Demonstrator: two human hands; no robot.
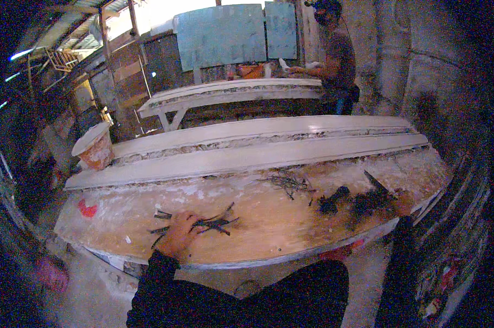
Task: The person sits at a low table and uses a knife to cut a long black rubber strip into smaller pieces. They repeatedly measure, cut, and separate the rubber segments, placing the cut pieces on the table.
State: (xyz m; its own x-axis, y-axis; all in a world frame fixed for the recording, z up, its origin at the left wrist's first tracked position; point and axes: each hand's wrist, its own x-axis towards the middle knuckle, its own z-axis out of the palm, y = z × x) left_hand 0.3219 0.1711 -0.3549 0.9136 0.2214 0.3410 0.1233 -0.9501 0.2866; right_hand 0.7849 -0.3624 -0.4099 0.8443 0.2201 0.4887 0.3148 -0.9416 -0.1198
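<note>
My left hand [178, 234] is on the near left part of a worn wooden table [247, 218], its fingers closed over a bunch of thin black strips [219, 223]. Strip ends stick out on both sides of that hand. At the table's right end is my right hand [403, 202], dim and grainy, beside a dark fibrous clump [367, 203]. A dark pointed piece [375, 181] rises from this clump; whether my right fingers grip anything is unclear. A smaller black clump [334, 200] lies just to the left. Between the hands and farther back is a loose tangle of thin dark strands [288, 182].
Long white moulded lengths [247, 154] run across the table's far side. A plaster-smeared bucket [96, 147] stands at their left end, near a red scrap [87, 208]. Behind, a person [337, 57] stands at another white-topped bench [230, 92].
</note>
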